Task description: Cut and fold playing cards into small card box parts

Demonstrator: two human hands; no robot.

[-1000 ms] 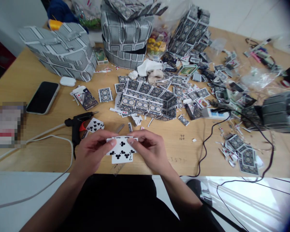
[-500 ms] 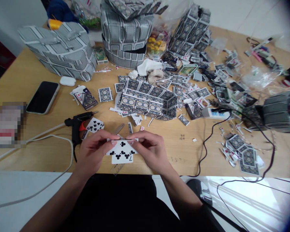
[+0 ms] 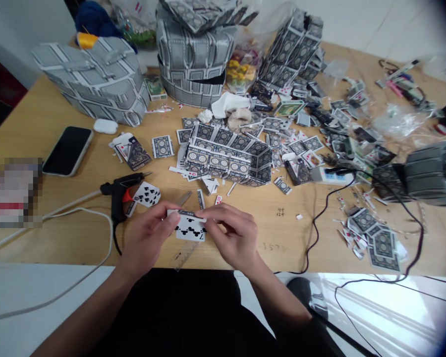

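Note:
Between my hands is a playing card (image 3: pixel 189 230) showing black clubs and a 7, its top edge folded over so a strip of dark back shows. My left hand (image 3: pixel 148 233) pinches its left end between thumb and fingers. My right hand (image 3: pixel 232 233) grips the right end near the fold. Whether it is one card or a pair joined, I cannot tell. Below the card a clear ruler (image 3: pixel 186 256) lies at the table's front edge. Left of my left hand rest a black glue gun (image 3: pixel 117 196) and a spade card (image 3: pixel 147 194).
An open box made of folded cards (image 3: pixel 226 158) stands mid-table, with card scraps around it. Woven card bags (image 3: pixel 196 59) stand behind. A phone (image 3: pixel 67 151) lies at left; a black cable (image 3: pixel 315 223) curves across the right side.
The top edge of the card is now bent over, showing its dark back. My right hand has shifted slightly right, and the ruler shows more.

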